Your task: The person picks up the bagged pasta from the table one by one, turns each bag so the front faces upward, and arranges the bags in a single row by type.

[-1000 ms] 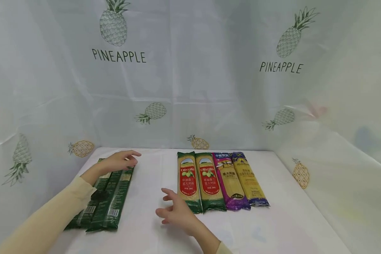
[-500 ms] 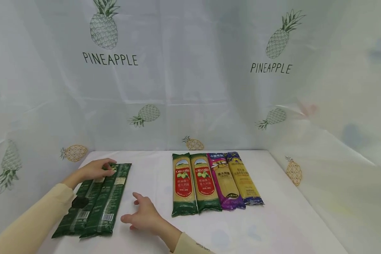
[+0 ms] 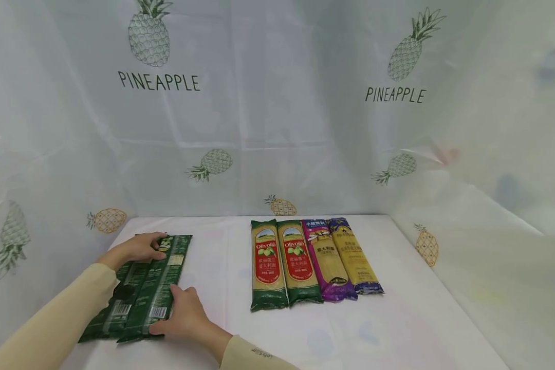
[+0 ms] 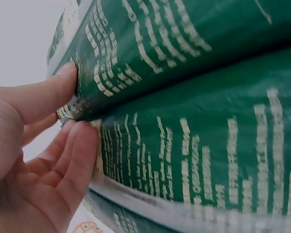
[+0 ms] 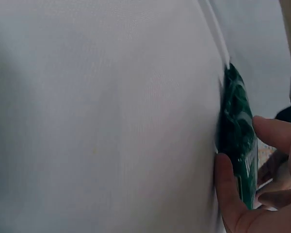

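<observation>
Two green spaghetti packs lie side by side, printed backs up, at the table's left: a left pack [image 3: 120, 308] and a right pack [image 3: 157, 293]. My left hand [image 3: 141, 247] is at their far end. Seen from the left wrist, its thumb [image 4: 58, 90] presses the right pack while the other fingers reach into the seam between the two. My right hand [image 3: 185, 316] pinches the right pack's near right edge. From the right wrist, one digit lies over this green pack [image 5: 237, 131] and another finger [image 5: 225, 174] is low at its side, by the white cloth.
Right of centre lie two green-and-red Olivoila packs [image 3: 269, 264] [image 3: 299, 262], a purple pasta pack [image 3: 330, 262] and a yellow-and-blue one [image 3: 357, 257], in a row. A white tablecloth [image 3: 398, 334] covers the table. Pineapple-print curtains [image 3: 282, 103] stand behind and at both sides.
My left hand has drawn back from above the packs' far end onto it. My right hand has moved left from beside the Olivoila packs to the right green pack's edge.
</observation>
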Demonstrator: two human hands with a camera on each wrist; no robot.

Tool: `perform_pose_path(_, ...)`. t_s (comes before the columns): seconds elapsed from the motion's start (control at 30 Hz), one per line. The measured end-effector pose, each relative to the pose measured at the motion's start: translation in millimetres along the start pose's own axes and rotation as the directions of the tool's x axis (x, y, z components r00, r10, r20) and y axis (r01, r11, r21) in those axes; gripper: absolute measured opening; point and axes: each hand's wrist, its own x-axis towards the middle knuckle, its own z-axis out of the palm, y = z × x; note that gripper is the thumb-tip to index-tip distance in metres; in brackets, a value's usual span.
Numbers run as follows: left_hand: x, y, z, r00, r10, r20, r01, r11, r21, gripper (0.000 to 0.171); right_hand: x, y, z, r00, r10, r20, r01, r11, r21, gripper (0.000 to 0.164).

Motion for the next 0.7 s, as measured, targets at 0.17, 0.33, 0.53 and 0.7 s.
perform_pose_path(0.17,1.5,4.5,2.2,1.000,-0.028,-0.015,0.028,0.999,0.041,0.085,1.8,-8.3,9.7,1.000,0.001,-0.018,-0.002,0.996,-0.084,0.091)
perform_pose_path(0.33,-0.9,9.2,3.1,1.000,-0.017,-0.018,0.018,0.995,0.102,0.081,5.1,-6.3,5.8,0.999,-0.044,-0.015,0.041,0.988,-0.146,0.084)
perform_pose_path(0.53,0.2,16.8,7.3,0.999,-0.007,0.047,0.002,0.994,0.111,0.085,9.0,2.8,-5.3,0.994,-0.109,-0.026,0.106,0.989,-0.102,0.075)
perform_pose_path(0.7,0.8,21.5,15.5,0.994,-0.083,0.068,0.086,0.996,-0.028,0.100,10.9,9.5,-14.5,0.993,-0.113,-0.022,0.113,0.993,-0.034,0.073)
